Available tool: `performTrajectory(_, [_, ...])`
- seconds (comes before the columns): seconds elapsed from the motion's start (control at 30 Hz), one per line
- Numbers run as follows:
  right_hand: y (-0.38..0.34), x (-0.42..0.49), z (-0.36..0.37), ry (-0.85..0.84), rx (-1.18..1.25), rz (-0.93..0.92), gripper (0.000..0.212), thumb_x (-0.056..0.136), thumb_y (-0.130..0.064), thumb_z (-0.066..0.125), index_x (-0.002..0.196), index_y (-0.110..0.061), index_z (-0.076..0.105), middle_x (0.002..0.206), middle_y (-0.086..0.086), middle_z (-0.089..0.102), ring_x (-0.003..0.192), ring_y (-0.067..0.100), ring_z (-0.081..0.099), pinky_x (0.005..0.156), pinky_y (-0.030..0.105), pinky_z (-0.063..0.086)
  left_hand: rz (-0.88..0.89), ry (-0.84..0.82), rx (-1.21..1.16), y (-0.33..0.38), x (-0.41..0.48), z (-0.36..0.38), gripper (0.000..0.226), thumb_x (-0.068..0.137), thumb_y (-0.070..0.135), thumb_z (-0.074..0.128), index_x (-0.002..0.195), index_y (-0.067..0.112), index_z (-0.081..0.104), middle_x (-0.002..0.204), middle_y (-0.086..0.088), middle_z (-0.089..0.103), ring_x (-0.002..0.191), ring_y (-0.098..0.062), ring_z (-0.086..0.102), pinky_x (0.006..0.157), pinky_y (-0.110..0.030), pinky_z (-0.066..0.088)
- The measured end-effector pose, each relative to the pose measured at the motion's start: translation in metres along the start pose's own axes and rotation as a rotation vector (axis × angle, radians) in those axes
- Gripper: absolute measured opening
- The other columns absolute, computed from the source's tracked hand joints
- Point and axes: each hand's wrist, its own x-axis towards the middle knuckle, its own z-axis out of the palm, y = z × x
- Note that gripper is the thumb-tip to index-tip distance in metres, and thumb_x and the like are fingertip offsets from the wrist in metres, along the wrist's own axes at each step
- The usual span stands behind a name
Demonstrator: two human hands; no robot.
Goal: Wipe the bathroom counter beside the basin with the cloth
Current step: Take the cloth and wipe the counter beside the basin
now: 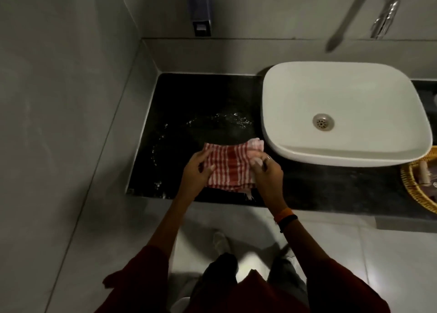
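Note:
A red-and-white striped cloth [230, 166] lies folded on the black counter [189, 104], near its front edge, just left of the white basin [343, 95]. My left hand [197, 170] grips the cloth's left edge. My right hand [266, 173] pinches its right edge, close to the basin's front left corner. Wet streaks and droplets [212, 123] glisten on the counter behind and to the left of the cloth.
A chrome tap [387, 12] hangs above the basin. A dark dispenser [201, 7] is fixed on the back wall. A wicker basket [418, 182] with small items sits at the counter's right end. Grey tiled walls close the left side and back.

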Motion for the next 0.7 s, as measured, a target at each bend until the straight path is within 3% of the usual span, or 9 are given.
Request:
performTrajectory(0.07, [0.01,0.002,0.004,0.084,-0.069,0.019,0.018,0.098,-0.012,0.058,0.104,0.002,0.068,0.103,0.014,0.073,0.094,0.026,0.069,0.084,0.046,0.058,0.005,-0.054,-0.002,-0.005,0.004,0.007,0.053,0.095,0.005,0.063,0.145,0.011,0.046,0.144,-0.006,0.045,0.129,-0.01,0.043,0.108,-0.026,0.04])
performTrajectory(0.13, [0.013,0.004,0.003,0.163,-0.206,0.027,0.018,0.099,-0.009,0.057,0.099,0.006,0.066,0.098,0.017,0.07,0.087,0.03,0.065,0.076,0.038,0.05,-0.015,-0.103,0.053,-0.011,0.013,0.019,0.056,0.095,0.005,0.062,0.147,0.012,0.043,0.149,-0.007,0.04,0.133,-0.014,0.041,0.109,-0.024,0.036])
performTrajectory(0.2, [0.023,0.005,0.002,0.237,-0.423,0.06,0.019,0.098,-0.011,0.056,0.108,0.002,0.067,0.113,0.022,0.066,0.1,0.035,0.063,0.082,0.035,0.046,-0.058,-0.123,0.187,-0.022,0.019,0.032,0.059,0.096,0.007,0.06,0.15,0.013,0.038,0.156,-0.011,0.03,0.14,-0.026,0.037,0.113,-0.032,0.035])
performTrajectory(0.3, [0.035,-0.001,0.013,0.334,-0.661,0.159,0.03,0.093,-0.015,0.058,0.121,-0.007,0.065,0.131,0.019,0.058,0.118,0.041,0.053,0.097,0.048,0.045,-0.052,0.017,0.568,-0.041,0.017,0.035,0.053,0.097,0.022,0.057,0.148,0.017,0.04,0.156,-0.011,0.032,0.141,-0.035,0.033,0.112,-0.051,0.039])
performTrajectory(0.4, [0.031,-0.012,0.054,0.381,-0.649,0.193,0.043,0.092,-0.021,0.059,0.133,-0.008,0.055,0.136,0.019,0.055,0.127,0.038,0.049,0.107,0.05,0.04,0.106,0.152,0.743,-0.053,0.024,0.022,0.049,0.098,0.026,0.052,0.144,0.01,0.045,0.151,-0.014,0.045,0.142,-0.035,0.038,0.114,-0.055,0.036])
performTrajectory(0.53, [0.034,0.002,0.121,0.321,-0.597,0.34,0.074,0.098,-0.044,0.045,0.155,-0.003,0.022,0.163,0.022,0.021,0.151,0.039,0.021,0.124,0.053,0.017,0.112,0.032,0.907,-0.077,0.054,0.004,0.062,0.101,0.04,0.02,0.151,0.005,0.03,0.16,-0.014,0.032,0.151,-0.031,0.022,0.123,-0.054,0.019])
performTrajectory(0.6, [0.04,0.02,0.144,0.323,-0.62,0.43,0.08,0.097,-0.053,0.033,0.156,-0.002,0.014,0.166,0.022,0.01,0.154,0.039,0.011,0.125,0.052,0.008,0.08,0.014,0.947,-0.091,0.062,0.001,0.068,0.102,0.048,0.019,0.154,0.005,0.024,0.163,-0.013,0.025,0.153,-0.031,0.016,0.124,-0.057,0.014])
performTrajectory(0.7, [0.052,0.043,0.159,0.385,-0.744,0.398,0.087,0.095,-0.06,0.024,0.156,0.001,0.015,0.164,0.026,0.014,0.153,0.042,0.013,0.124,0.052,0.003,0.08,0.017,0.985,-0.102,0.063,0.001,0.07,0.103,0.052,0.025,0.156,0.007,0.019,0.165,-0.011,0.018,0.154,-0.03,0.011,0.123,-0.06,0.012])
